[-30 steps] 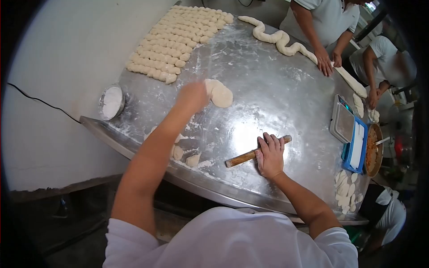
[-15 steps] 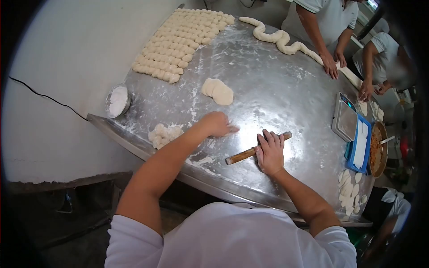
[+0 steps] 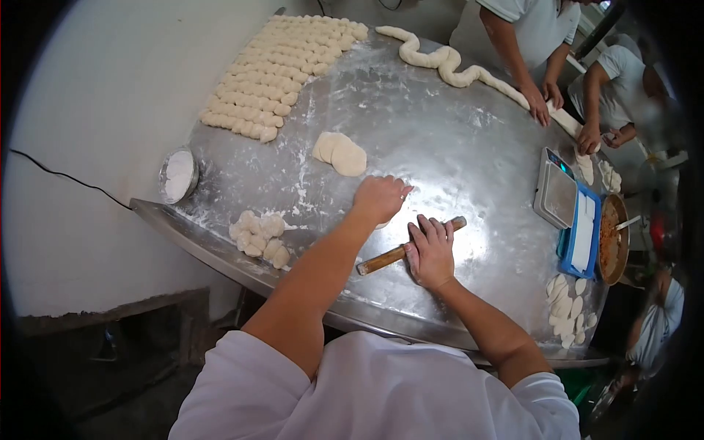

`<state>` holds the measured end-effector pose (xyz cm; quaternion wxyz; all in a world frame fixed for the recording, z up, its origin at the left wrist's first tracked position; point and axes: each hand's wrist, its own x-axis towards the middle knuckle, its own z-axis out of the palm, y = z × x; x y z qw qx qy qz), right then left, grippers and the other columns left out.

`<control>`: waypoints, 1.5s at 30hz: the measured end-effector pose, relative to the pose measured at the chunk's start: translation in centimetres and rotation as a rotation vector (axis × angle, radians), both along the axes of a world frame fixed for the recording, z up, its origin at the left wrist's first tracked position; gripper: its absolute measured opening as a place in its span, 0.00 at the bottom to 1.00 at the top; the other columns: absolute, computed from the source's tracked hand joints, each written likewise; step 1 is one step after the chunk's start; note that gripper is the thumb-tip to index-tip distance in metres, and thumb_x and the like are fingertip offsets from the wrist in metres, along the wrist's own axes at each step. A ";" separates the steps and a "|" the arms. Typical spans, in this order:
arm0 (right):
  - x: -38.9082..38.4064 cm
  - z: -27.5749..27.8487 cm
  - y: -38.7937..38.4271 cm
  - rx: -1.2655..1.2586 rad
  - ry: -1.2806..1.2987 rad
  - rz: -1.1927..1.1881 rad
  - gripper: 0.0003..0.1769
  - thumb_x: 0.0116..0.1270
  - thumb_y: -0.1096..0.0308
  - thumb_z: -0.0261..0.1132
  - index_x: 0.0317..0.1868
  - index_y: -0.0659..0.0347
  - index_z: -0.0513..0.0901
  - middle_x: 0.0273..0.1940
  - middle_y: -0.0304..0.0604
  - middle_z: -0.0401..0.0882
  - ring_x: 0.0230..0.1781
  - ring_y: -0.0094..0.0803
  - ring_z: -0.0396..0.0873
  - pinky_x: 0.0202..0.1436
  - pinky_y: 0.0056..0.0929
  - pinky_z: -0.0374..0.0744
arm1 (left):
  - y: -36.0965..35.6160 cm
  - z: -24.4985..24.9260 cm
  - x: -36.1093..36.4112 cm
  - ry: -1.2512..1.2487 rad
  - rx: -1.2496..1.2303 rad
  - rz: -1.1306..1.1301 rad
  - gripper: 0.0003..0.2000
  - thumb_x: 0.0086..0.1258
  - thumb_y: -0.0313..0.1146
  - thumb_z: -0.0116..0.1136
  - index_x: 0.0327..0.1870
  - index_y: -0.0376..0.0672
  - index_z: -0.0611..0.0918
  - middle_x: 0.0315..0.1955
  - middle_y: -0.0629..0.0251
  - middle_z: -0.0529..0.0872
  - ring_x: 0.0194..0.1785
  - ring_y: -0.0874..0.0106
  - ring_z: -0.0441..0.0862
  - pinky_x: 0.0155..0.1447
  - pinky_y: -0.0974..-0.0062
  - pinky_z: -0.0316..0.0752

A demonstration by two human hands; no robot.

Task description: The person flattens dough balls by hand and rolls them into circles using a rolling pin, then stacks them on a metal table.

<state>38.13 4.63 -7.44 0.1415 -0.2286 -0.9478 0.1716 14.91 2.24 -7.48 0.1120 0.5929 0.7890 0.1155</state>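
Observation:
My right hand (image 3: 433, 253) rests over a wooden rolling pin (image 3: 383, 261), fingers across it, on the metal table. To its left, my left hand (image 3: 381, 198) is low over the table with its fingers curled in. A pale edge of a dough piece (image 3: 382, 225) peeks out under that hand; the rest is hidden. Just beyond lie overlapping flat dough rounds (image 3: 347, 158). Left of my forearm sits a pile of small dough lumps (image 3: 257, 233).
A flour bowl (image 3: 178, 176) stands at the left edge. Rows of dough balls (image 3: 257, 81) fill the far left. Co-workers handle a long dough rope (image 3: 469, 75) at the far right. A scale (image 3: 555, 192), a blue tray (image 3: 584, 235), a filling pan (image 3: 612, 238) and dough pieces (image 3: 568, 312) line the right.
My left hand has moved right and a little forward, and its fingers have curled. My right hand stays on the rolling pin. The whole view has shifted slightly.

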 end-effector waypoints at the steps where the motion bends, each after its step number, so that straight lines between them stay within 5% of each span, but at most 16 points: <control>1: -0.1 0.0 0.2 0.006 0.004 0.009 0.27 0.78 0.55 0.65 0.72 0.60 0.82 0.76 0.56 0.75 0.77 0.59 0.70 0.86 0.68 0.55 | 0.4 0.3 -0.3 -0.004 0.003 -0.011 0.24 0.90 0.52 0.48 0.43 0.41 0.88 0.42 0.51 0.93 0.47 0.50 0.92 0.53 0.49 0.83; 4: 0.2 0.1 0.3 0.010 0.021 0.042 0.27 0.79 0.54 0.65 0.70 0.60 0.83 0.75 0.56 0.75 0.76 0.59 0.70 0.84 0.68 0.57 | -0.3 0.8 -1.3 -0.255 0.007 0.255 0.27 0.86 0.58 0.53 0.45 0.40 0.89 0.41 0.51 0.93 0.48 0.49 0.92 0.56 0.50 0.83; 7: 0.6 0.3 1.2 0.014 0.033 0.059 0.27 0.79 0.54 0.65 0.71 0.60 0.83 0.76 0.56 0.74 0.76 0.59 0.70 0.84 0.68 0.57 | -4.0 -0.4 -2.3 -0.033 0.057 0.142 0.23 0.74 0.56 0.71 0.43 0.39 0.89 0.41 0.49 0.92 0.49 0.48 0.90 0.53 0.53 0.84; 13: -1.9 1.0 2.4 0.073 -0.088 -0.070 0.30 0.80 0.55 0.62 0.75 0.62 0.80 0.80 0.64 0.68 0.76 0.66 0.69 0.84 0.68 0.57 | -5.0 2.8 -1.7 -0.551 -0.167 0.037 0.19 0.60 0.40 0.84 0.47 0.40 0.91 0.44 0.49 0.94 0.50 0.52 0.91 0.56 0.55 0.84; 16: -7.1 0.5 5.2 0.119 -0.157 -0.125 0.35 0.80 0.51 0.61 0.79 0.63 0.74 0.82 0.64 0.65 0.76 0.63 0.69 0.83 0.66 0.60 | -4.5 1.7 -1.7 -0.593 -0.148 0.134 0.16 0.61 0.38 0.83 0.47 0.41 0.94 0.42 0.48 0.94 0.50 0.50 0.93 0.58 0.56 0.86; 21: -16.2 0.8 8.2 0.120 -0.165 -0.181 0.37 0.80 0.51 0.60 0.82 0.63 0.70 0.82 0.60 0.67 0.80 0.62 0.66 0.83 0.62 0.63 | -3.9 3.9 -2.3 -0.415 -0.146 0.245 0.18 0.77 0.46 0.69 0.45 0.37 0.93 0.44 0.45 0.93 0.52 0.45 0.91 0.59 0.50 0.85; 24: -15.5 0.7 8.2 -0.173 0.051 -0.125 0.35 0.80 0.53 0.60 0.80 0.62 0.72 0.80 0.58 0.72 0.80 0.64 0.67 0.84 0.63 0.63 | -3.7 3.1 -2.1 -0.365 -0.160 0.274 0.18 0.78 0.45 0.69 0.46 0.35 0.93 0.46 0.44 0.93 0.54 0.45 0.91 0.61 0.51 0.84; 30: 0.6 0.1 4.3 0.187 -0.042 0.074 0.28 0.81 0.57 0.60 0.75 0.62 0.80 0.79 0.59 0.72 0.75 0.62 0.71 0.84 0.67 0.58 | -2.7 -2.2 -4.0 -0.420 -0.281 0.223 0.20 0.76 0.48 0.70 0.48 0.35 0.92 0.48 0.42 0.93 0.56 0.45 0.91 0.62 0.53 0.84; 33: 0.0 0.9 5.2 0.109 -0.114 0.080 0.29 0.81 0.56 0.60 0.75 0.62 0.80 0.80 0.61 0.70 0.75 0.63 0.70 0.83 0.67 0.58 | -4.9 3.2 -3.1 -0.494 -0.157 0.131 0.23 0.74 0.50 0.72 0.47 0.34 0.92 0.49 0.42 0.93 0.55 0.46 0.91 0.61 0.53 0.85; 39: -15.7 0.5 8.9 0.152 -0.219 -0.190 0.38 0.82 0.46 0.58 0.81 0.64 0.68 0.82 0.63 0.67 0.81 0.62 0.66 0.84 0.62 0.63 | -3.3 2.7 -2.5 -0.267 -0.273 0.148 0.22 0.74 0.52 0.70 0.45 0.36 0.94 0.49 0.45 0.93 0.56 0.47 0.91 0.62 0.53 0.84; 42: -15.1 0.6 8.5 -0.047 -0.038 -0.110 0.36 0.82 0.50 0.59 0.80 0.66 0.70 0.81 0.62 0.70 0.80 0.62 0.68 0.83 0.59 0.65 | -3.7 3.0 -3.4 -0.281 -0.233 0.101 0.23 0.76 0.52 0.68 0.47 0.35 0.93 0.48 0.44 0.93 0.55 0.46 0.91 0.62 0.52 0.84; 45: -6.1 -0.2 4.9 0.107 -0.066 -0.060 0.30 0.81 0.54 0.60 0.75 0.62 0.78 0.79 0.60 0.72 0.79 0.62 0.68 0.85 0.64 0.59 | -3.2 2.1 -3.8 -0.414 -0.264 0.134 0.23 0.79 0.50 0.68 0.48 0.31 0.91 0.47 0.37 0.92 0.51 0.45 0.91 0.58 0.52 0.84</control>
